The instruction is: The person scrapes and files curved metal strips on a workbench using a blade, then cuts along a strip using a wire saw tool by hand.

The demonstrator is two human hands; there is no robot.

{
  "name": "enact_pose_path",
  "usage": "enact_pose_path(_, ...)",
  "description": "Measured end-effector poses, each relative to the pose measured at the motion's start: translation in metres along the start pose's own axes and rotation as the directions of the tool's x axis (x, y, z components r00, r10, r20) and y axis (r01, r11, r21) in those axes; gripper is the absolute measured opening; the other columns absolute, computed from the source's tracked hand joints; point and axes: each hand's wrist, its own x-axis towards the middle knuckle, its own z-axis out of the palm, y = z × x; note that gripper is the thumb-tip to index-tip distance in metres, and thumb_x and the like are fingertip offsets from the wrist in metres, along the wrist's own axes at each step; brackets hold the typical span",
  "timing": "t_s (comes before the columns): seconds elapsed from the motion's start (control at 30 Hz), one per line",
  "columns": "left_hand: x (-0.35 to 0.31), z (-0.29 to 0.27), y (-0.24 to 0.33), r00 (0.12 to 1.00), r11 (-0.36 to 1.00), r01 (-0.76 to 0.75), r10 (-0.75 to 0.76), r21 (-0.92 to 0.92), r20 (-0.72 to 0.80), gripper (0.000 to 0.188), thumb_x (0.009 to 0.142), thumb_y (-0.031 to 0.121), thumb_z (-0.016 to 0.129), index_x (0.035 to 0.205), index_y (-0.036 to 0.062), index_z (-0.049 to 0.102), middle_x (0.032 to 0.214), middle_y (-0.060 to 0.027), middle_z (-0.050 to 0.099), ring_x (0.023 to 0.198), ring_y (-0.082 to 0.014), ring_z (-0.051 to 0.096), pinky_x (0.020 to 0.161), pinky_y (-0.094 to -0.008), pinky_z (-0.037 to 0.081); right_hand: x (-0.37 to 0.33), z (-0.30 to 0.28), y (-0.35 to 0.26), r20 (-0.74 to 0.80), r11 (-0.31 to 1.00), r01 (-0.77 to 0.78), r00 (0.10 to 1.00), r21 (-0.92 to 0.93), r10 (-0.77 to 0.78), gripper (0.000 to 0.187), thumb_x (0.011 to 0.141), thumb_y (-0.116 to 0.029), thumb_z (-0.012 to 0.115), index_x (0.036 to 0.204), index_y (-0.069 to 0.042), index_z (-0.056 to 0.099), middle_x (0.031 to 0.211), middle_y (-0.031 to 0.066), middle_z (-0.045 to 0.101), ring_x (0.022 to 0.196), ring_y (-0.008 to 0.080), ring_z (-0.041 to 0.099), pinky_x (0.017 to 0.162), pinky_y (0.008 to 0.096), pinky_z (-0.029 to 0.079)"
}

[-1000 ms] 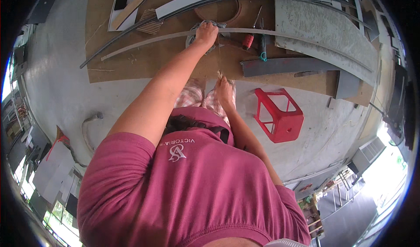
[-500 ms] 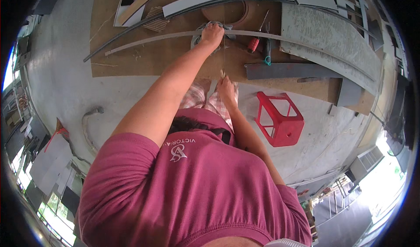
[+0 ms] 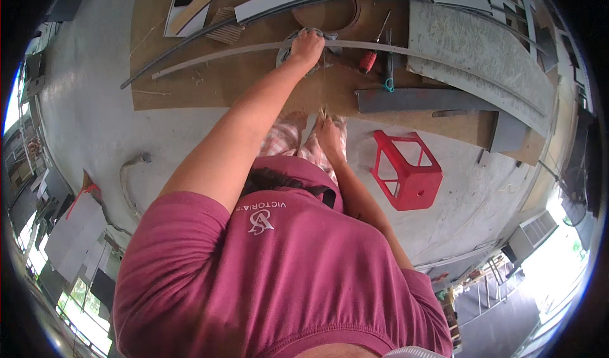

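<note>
My left hand (image 3: 308, 48) is closed over a long thin pale strip (image 3: 235, 51), with a bunched grey cloth (image 3: 283, 54) beneath it on the brown board. The strip curves across the view on both sides of the hand. Lower down, in front of my knees, my right hand (image 3: 330, 137) is closed round a slender pale thing (image 3: 323, 113) whose tip points away from me. Its kind is too small to tell. A faint thin line runs between that tip and the area beside my left hand. Most right fingers are hidden.
Right of my left hand lie a red-handled screwdriver (image 3: 368, 61) and a dark tool with a teal ring (image 3: 389, 84). A dark flat strip (image 3: 419, 101) and a grey panel (image 3: 466, 47) lie beyond. A red plastic stool (image 3: 419, 190) lies tipped on the floor at right.
My right hand has drawn slightly toward me, and the pale tip with it. My left hand stays in place on the strip.
</note>
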Motion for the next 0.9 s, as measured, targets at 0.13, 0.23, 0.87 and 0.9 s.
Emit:
enact_pose_path(0.13,-0.001,-0.001,0.0,0.999,1.0,-0.008,0.008,-0.002,0.035,0.017,0.077,0.011,0.048,0.084,0.0025,0.06,0.098,-0.0133,0.054,0.098,-0.0301,0.051,0.076,-0.038,0.048,-0.001,0.0,-0.002,-0.01,1.0,-0.002,1.0,0.011,0.002,0.031,0.085,-0.025,0.038,0.087,0.004,0.047,0.079,0.0298,0.055,0.077,0.0459,0.052,0.066,0.0523,0.04)
enact_pose_path(0.23,0.0,-0.002,0.0,1.0,1.0,-0.012,0.013,-0.024,0.024,0.016,0.078,0.012,0.046,0.082,0.0032,0.059,0.097,-0.014,0.054,0.097,-0.0312,0.05,0.076,-0.0394,0.048,-0.003,-0.001,-0.004,0.013,0.998,-0.056,0.998,-0.023,0.056,0.03,0.086,-0.024,0.037,0.087,0.004,0.047,0.079,0.03,0.054,0.076,0.0457,0.052,0.065,0.0525,0.04)
enact_pose_path(0.87,0.0,-0.005,0.003,0.998,0.999,0.036,-0.035,-0.013,0.052,0.018,0.076,0.01,0.049,0.085,0.002,0.063,0.096,-0.0127,0.057,0.099,-0.0302,0.051,0.074,-0.0379,0.05,0.005,0.004,0.001,-0.031,0.994,0.01,1.0,0.111,-0.006,0.031,0.087,-0.026,0.037,0.084,0.004,0.048,0.067,0.0258,0.056,0.068,0.0431,0.055,0.065,0.0501,0.042)
enact_pose_path(0.9,0.001,-0.006,0.003,1.0,1.0,0.024,-0.024,-0.01,0.011,0.018,0.076,0.01,0.049,0.085,0.002,0.063,0.096,-0.0127,0.057,0.099,-0.0302,0.051,0.074,-0.0379,0.05,0.005,0.002,0.0,0.027,0.994,-0.046,0.999,0.095,0.044,0.031,0.087,-0.026,0.037,0.084,0.004,0.048,0.067,0.0258,0.056,0.068,0.0431,0.055,0.065,0.0501,0.042)
